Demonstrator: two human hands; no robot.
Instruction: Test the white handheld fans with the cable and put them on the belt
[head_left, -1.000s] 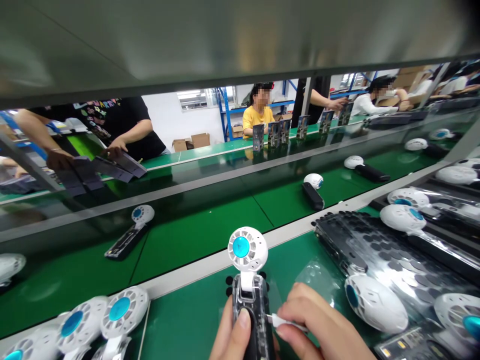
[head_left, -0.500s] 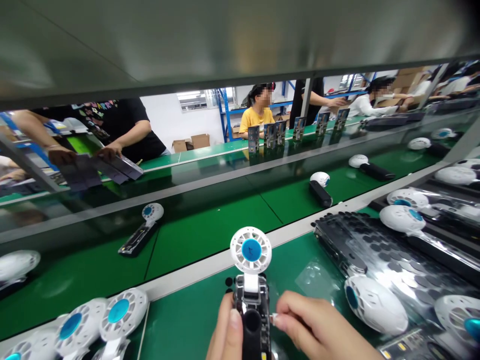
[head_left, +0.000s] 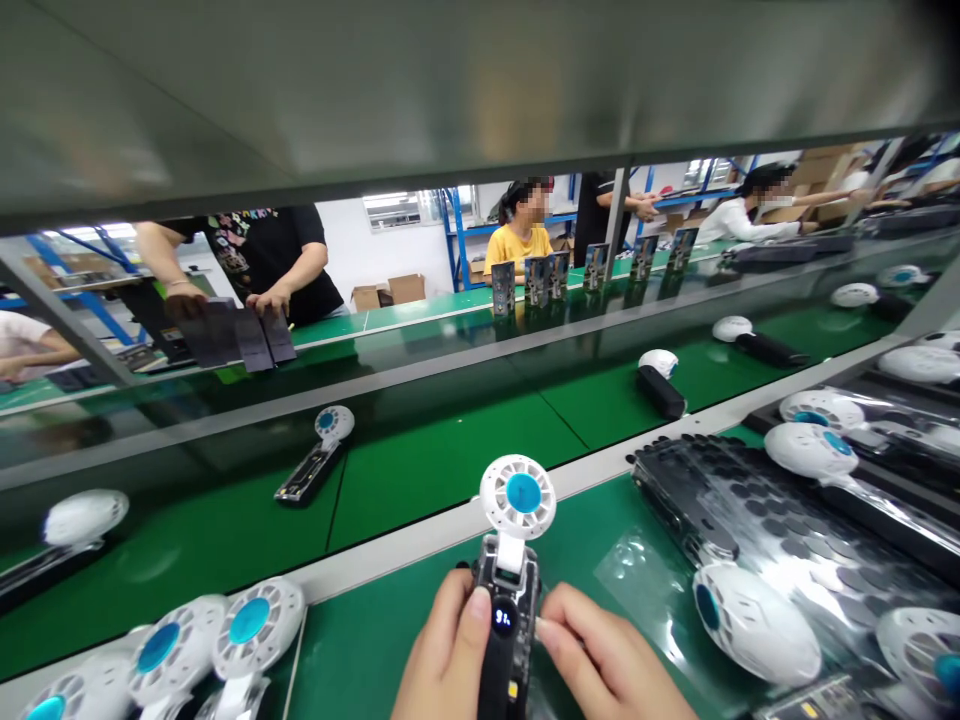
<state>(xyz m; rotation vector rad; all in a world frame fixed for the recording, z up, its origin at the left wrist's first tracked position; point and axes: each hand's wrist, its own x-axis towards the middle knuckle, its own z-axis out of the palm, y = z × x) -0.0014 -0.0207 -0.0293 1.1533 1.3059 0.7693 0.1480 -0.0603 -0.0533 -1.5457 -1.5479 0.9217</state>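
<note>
A handheld fan (head_left: 517, 497) with a white round head, blue hub and dark body stands upright before me. My left hand (head_left: 448, 655) is wrapped round the left side of its body, thumb on the front. A small round display (head_left: 503, 619) on the body is lit with white digits, and a yellow light part (head_left: 513, 690) shows below it. My right hand (head_left: 589, 650) is closed in a pinch against the right edge of the body. Whatever sits between those fingertips is hidden.
More fans (head_left: 250, 620) crowd the lower left. On my right, fans (head_left: 757, 620) lie around a plastic-covered sheet of black discs (head_left: 750, 490). The green belt (head_left: 450, 450) carries spaced fans; across it, co-workers handle boxes (head_left: 259, 340). A shelf (head_left: 480, 90) hangs overhead.
The display on the fan has lit up. My right fingertips have moved in against the fan's edge, hiding the small white piece seen earlier. Fans on the belt appear further right.
</note>
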